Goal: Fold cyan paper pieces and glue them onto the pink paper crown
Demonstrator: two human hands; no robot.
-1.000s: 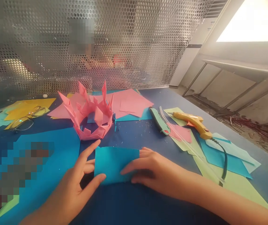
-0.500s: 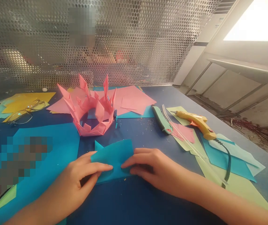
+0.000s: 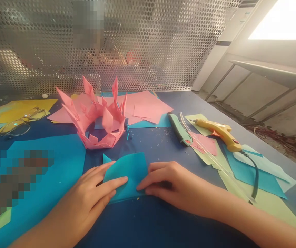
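A small teal paper sheet lies on the dark blue table in front of me, its left corner folded over toward the middle. My left hand pinches that folded flap, thumb below and fingers on top. My right hand presses its fingertips flat on the sheet's right edge. Just beyond the sheet stands a pink folded paper crown with pointed tips.
Pink sheets lie behind the crown. A teal utility knife, a clear glue stick and a yellow glue gun lie at right on green and blue sheets. Glasses rest on yellow paper at left. A perforated metal screen closes the back.
My left hand lifted the teal sheet's left side and folded it toward the middle, pressing it lower. My right hand stayed on the right edge. The view shifted slightly.
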